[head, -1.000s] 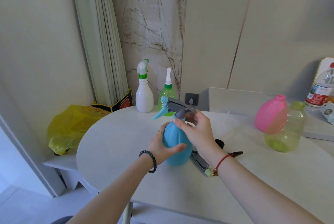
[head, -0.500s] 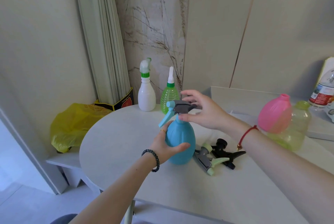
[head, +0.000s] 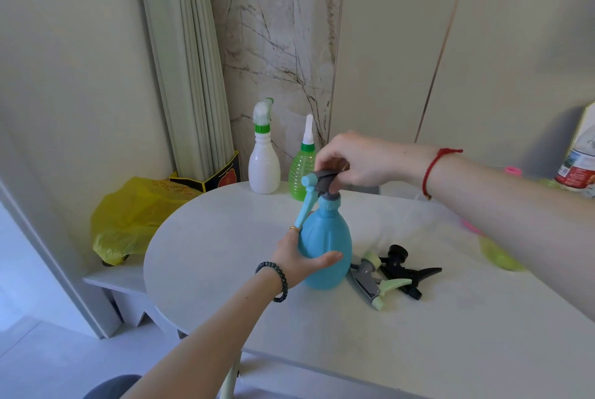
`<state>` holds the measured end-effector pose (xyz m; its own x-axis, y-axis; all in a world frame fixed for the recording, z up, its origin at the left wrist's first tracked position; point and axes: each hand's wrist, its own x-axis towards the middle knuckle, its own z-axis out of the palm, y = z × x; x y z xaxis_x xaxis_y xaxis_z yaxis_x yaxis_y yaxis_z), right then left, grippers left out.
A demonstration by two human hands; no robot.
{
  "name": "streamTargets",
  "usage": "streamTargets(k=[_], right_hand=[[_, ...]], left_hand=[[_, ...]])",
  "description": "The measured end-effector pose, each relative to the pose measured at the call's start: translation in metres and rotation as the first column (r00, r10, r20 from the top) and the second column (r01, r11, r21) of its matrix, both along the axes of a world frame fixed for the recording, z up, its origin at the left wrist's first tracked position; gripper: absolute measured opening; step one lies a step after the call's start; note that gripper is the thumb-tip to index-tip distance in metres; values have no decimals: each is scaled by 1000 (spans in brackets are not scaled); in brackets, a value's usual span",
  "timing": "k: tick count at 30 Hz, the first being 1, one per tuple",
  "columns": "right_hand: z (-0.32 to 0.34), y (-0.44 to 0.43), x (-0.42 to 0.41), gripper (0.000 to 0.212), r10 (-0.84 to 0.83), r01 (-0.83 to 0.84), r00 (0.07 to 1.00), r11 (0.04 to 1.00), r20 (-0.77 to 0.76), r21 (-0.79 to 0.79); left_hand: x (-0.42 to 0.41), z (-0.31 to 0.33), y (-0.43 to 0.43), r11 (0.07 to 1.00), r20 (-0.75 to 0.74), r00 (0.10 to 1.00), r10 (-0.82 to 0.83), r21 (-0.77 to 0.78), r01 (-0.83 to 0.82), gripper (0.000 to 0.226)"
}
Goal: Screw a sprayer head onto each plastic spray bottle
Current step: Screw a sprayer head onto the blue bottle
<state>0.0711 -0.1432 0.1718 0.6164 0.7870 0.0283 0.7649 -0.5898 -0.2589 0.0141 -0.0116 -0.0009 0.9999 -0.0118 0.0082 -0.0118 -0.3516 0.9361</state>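
The left hand (head: 297,262) grips the blue spray bottle (head: 326,247) upright on the worktop (head: 225,237), bracing it so the right hand (head: 357,158), clenched over the sprayer head (head: 317,184), can twist.

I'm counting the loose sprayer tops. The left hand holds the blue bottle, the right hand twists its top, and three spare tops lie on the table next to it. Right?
Not three. The head view shows two spare sprayer tops: a grey and pale green one and a black one. The rest is right.
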Motion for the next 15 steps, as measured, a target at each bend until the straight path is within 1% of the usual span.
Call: streamTargets(k=[2,6,8,10,12,13,15], right_hand=[[-4,1,-1,15,-28,29,999,999,31,-18],[-5,1,-5,21,-94,96,995,995,40,-32],[-11,3,-5,21,-147,147,989,989,-8,3],[-18,8,-8,30,-215,217,972,976,-96,10],[-19,11,-7,41,-280,277,956,960,-87,-41],[-16,11,-5,43,-283,281,958,959,-49,-41],[-7,8,-2,40,-191,191,981,981,10,-22]], left_hand=[[-1,0,-1,1000,20,1000,-13,-7,14,83],[1,1,0,1000,31,999,-15,-3,15,81],[1,1,-1,1000,35,999,-16,5,15,80],[1,1,0,1000,32,999,-14,6,14,80],[1,1,0,1000,31,999,-17,0,17,81],[1,1,0,1000,30,999,-20,-4,20,81],[2,0,0,1000,28,999,-24,-13,24,80]])
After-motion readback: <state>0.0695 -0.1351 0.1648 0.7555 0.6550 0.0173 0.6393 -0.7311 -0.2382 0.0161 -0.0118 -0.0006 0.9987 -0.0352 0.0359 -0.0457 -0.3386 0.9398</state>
